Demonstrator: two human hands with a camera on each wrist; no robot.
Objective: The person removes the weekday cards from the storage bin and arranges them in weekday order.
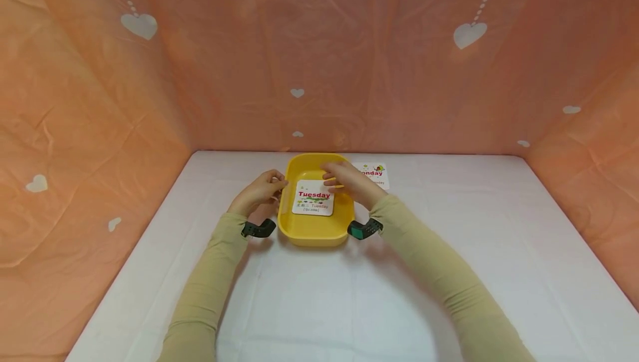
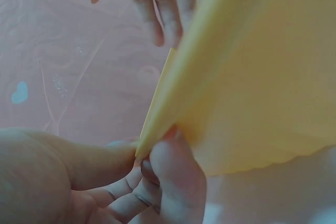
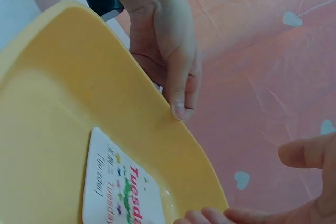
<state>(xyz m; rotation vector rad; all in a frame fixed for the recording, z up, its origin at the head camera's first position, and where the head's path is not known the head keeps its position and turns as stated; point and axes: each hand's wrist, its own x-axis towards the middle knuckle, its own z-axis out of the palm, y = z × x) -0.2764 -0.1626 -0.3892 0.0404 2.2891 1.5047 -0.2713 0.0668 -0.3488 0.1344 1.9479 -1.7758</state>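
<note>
A yellow plastic tray (image 1: pixel 312 230) stands near the back of the table, and a white card printed "Tuesday" (image 1: pixel 313 210) lies in it. My left hand (image 1: pixel 258 193) pinches the tray's left rim between thumb and fingers, as the left wrist view shows close up on the yellow wall (image 2: pixel 252 93). Over the right rear part of the tray is my right hand (image 1: pixel 353 182), its fingers loosely extended and thumb spread apart. Its fingertips overlap the rim in the right wrist view. Behind it a second card printed "Monday" (image 1: pixel 378 176) is partly covered by that hand.
White cloth (image 1: pixel 309 306) covers the table. Orange sheeting (image 1: pixel 349 74) with pale hearts encloses the back and both sides, with the back sheet close behind the tray. Each wrist carries a dark strap mount (image 1: pixel 259 229).
</note>
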